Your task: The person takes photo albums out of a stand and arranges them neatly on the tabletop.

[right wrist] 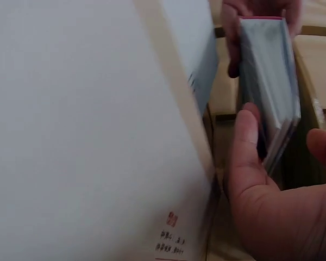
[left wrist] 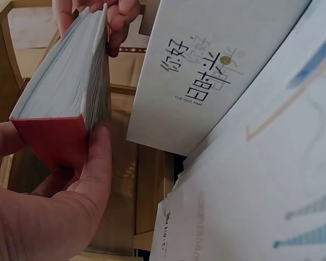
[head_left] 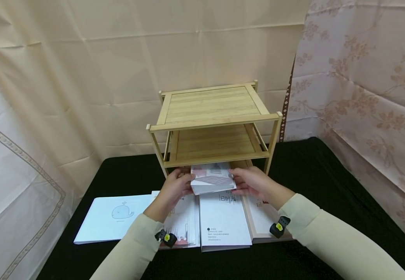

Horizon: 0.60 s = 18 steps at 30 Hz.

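A small thick photo album (head_left: 212, 179) is held level between both hands at the front of the wooden rack, just under its middle shelf. My left hand (head_left: 175, 186) grips its left end, thumb and fingers around the red spine (left wrist: 54, 140) in the left wrist view. At the opposite end, my right hand (head_left: 255, 182) holds the page edges, thumb on one cover. White page edges (left wrist: 70, 65) show between the covers. Below it lies a white album (head_left: 225, 221) with dark lettering, seen close up in the left wrist view.
The two-panelled wooden rack (head_left: 213, 119) stands at the back of the black-clothed table (head_left: 118, 175). More large albums lie in front: a whale album (head_left: 113, 217) at left, a pink-edged one (head_left: 183, 221), and a beige-edged one (head_left: 263, 217) at right. Curtains (head_left: 202, 50) hang behind.
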Tool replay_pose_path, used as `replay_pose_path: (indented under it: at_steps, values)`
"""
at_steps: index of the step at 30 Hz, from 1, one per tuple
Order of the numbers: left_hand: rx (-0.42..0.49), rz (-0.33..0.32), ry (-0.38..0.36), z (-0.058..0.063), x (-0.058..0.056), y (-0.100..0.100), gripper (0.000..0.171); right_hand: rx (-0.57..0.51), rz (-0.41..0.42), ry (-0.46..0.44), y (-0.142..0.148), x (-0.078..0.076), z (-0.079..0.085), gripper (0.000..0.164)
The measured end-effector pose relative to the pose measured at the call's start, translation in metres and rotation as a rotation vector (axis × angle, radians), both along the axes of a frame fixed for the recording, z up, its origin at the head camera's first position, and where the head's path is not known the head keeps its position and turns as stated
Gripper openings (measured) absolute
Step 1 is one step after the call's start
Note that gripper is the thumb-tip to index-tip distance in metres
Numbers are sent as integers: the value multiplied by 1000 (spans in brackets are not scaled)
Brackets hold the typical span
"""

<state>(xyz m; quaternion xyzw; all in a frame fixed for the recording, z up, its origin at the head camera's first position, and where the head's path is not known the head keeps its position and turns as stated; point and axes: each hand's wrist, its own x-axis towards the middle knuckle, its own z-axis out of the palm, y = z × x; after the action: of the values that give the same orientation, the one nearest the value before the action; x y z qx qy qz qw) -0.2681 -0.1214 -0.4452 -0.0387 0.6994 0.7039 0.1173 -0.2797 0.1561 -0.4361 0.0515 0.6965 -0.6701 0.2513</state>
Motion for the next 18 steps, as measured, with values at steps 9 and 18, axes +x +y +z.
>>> replay_pose_path:
  at_steps: [9,18]
  values:
    - [-10,-79,45,7,19,2,49,81,52,27,11,15,5,50]
    - [-75,-200,50,9,33,7,52,106,100,40,26,29,3,51]
